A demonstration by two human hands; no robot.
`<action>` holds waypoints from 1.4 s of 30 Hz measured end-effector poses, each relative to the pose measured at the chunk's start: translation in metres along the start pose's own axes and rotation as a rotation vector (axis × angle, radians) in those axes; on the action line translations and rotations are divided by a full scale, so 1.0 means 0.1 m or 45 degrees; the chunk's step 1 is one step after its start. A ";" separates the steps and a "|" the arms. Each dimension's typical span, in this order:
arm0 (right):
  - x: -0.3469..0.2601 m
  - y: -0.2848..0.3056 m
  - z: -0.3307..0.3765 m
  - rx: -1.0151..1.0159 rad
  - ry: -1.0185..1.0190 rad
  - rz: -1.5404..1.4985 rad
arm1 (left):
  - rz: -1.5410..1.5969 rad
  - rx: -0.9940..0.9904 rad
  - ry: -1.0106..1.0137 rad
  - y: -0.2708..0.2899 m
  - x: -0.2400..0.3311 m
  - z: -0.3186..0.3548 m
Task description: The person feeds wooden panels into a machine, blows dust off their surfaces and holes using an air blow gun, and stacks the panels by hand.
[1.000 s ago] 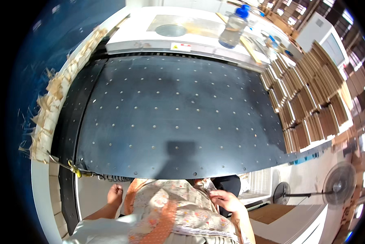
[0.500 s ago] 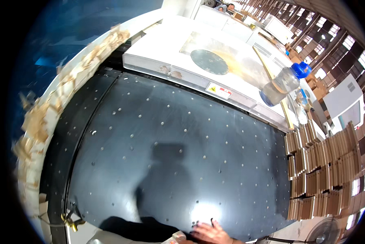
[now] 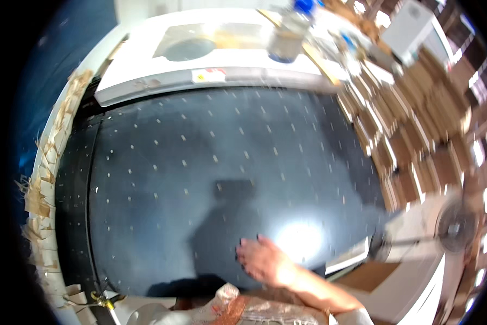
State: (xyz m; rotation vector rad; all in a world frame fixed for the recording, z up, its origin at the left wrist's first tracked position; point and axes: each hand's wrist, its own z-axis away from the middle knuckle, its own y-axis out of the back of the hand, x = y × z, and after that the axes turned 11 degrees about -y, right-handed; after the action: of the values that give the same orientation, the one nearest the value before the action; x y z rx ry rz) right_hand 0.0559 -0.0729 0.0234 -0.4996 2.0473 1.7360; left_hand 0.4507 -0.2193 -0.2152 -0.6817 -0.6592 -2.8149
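Note:
My right hand (image 3: 262, 262) reaches in from the lower edge and lies over the near part of a large dark, flat surface (image 3: 162, 227) dotted with small, evenly spaced studs or holes. Its fingers are stretched out, and nothing shows in its grasp. I cannot make out my left hand. Crinkled clear plastic (image 3: 270, 311) with a reddish-brown patch lies against my body at the bottom edge; blur hides what it is.
Beyond the dark surface is a white machine bed (image 3: 243, 59) bearing a blue-capped bottle (image 3: 288, 40). Cardboard stacks (image 3: 417, 114) stand at the right, above a fan (image 3: 456, 228). Torn tape covers the left rim (image 3: 42, 203). A brass-coloured fitting (image 3: 103, 299) sits at the lower left.
The view has turned and shifted, putting the bottle and cardboard further left. My right hand and forearm now show more fully, reaching further over the dark surface.

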 end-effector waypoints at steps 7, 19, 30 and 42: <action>-0.28 -0.17 1.11 0.294 -0.064 -0.527 | -0.329 -0.132 -0.157 0.23 0.37 0.47; -0.26 -0.56 2.67 0.146 -0.711 -1.154 | -0.719 -0.315 -0.164 0.02 0.85 0.95; -0.06 -0.59 2.83 0.279 -1.260 -1.111 | -0.828 -0.422 -0.305 -0.32 1.41 0.83; 0.16 -0.78 2.44 0.347 -1.081 -1.523 | -1.196 -0.816 -0.404 0.37 2.33 1.60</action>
State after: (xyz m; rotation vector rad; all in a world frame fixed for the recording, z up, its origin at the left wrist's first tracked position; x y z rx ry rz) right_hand 0.1019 0.1555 -0.0854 -0.5702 0.9461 0.6967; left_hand 0.3179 -0.1929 0.0354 -1.1813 -0.0573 -3.8981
